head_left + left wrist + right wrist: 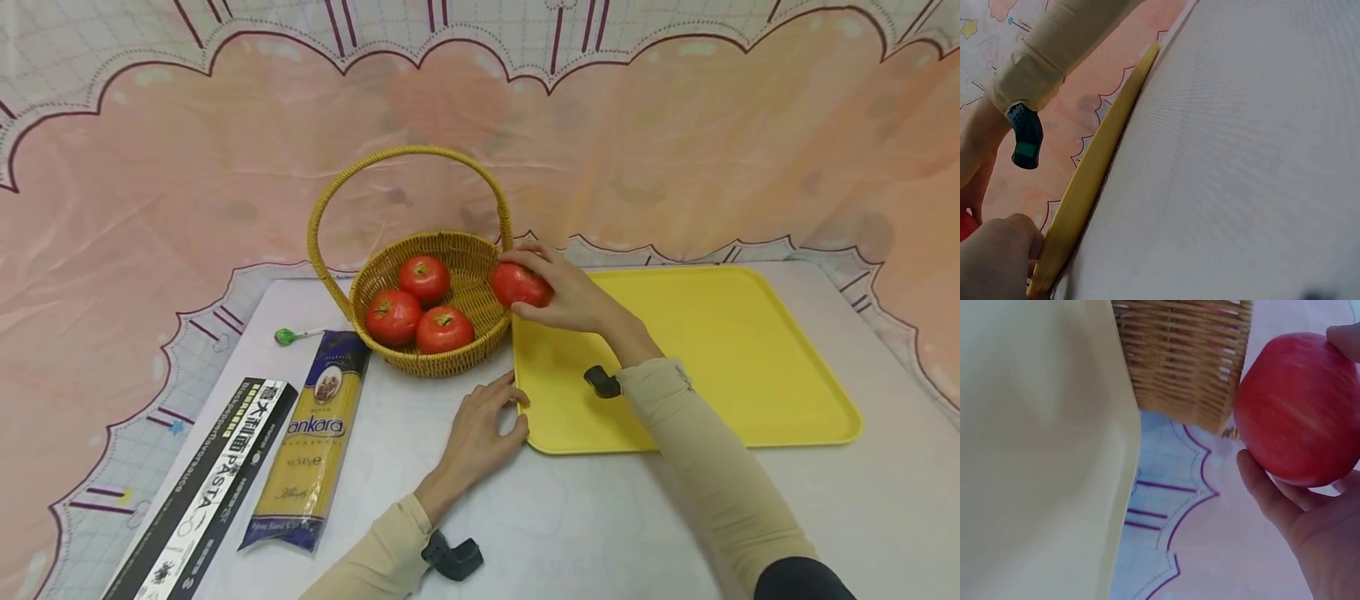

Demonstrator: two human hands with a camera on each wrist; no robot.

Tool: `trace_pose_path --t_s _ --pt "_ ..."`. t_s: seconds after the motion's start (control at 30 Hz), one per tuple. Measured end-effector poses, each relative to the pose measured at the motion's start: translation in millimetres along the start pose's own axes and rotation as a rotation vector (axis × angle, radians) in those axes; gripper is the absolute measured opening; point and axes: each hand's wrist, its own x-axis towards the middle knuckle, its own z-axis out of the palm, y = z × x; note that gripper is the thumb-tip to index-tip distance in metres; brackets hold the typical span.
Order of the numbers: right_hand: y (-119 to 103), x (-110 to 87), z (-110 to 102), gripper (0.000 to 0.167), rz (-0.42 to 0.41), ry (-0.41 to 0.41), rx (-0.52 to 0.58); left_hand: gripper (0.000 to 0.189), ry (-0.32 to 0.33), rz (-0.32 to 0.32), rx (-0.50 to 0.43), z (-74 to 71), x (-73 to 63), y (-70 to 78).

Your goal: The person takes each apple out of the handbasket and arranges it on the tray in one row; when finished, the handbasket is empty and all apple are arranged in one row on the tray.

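Observation:
My right hand holds a red apple above the right rim of a wicker basket, beside the tray's far left corner. In the right wrist view, thumb and fingers span the apple, close to the basket's woven side. Inside the basket lie three more red apples. My left hand grips the left edge of a yellow tray near its front corner, fingers bent at the rim. The left wrist view shows the left hand by the tray's rim.
Left of the basket lie a pasta packet, a long black-and-white pasta box and a green-headed lollipop on the white table. The basket's tall arched handle rises above it. A patterned cloth hangs behind.

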Motion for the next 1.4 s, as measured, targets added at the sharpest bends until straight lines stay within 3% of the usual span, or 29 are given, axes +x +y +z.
trace_pose_path --t_s 0.53,0.73,1.0,1.4 --pt "30 -37.1 -5 0.063 0.074 -0.014 0.000 0.016 -0.007 -0.019 -0.011 0.2 -1.7 -0.4" --pt "38 -41.8 -8 0.062 0.097 -0.034 -0.019 0.016 -0.010 -0.039 -0.029 0.0 -1.4 -0.3" --pt "54 -46.7 -7 0.062 0.125 -0.069 -0.055 0.018 0.008 -0.020 -0.043 -0.8 -2.2 0.2" --pt "61 -48.9 -10 0.061 0.152 -0.130 -0.091 0.018 0.018 -0.004 -0.040 -2.0 -0.9 0.6"
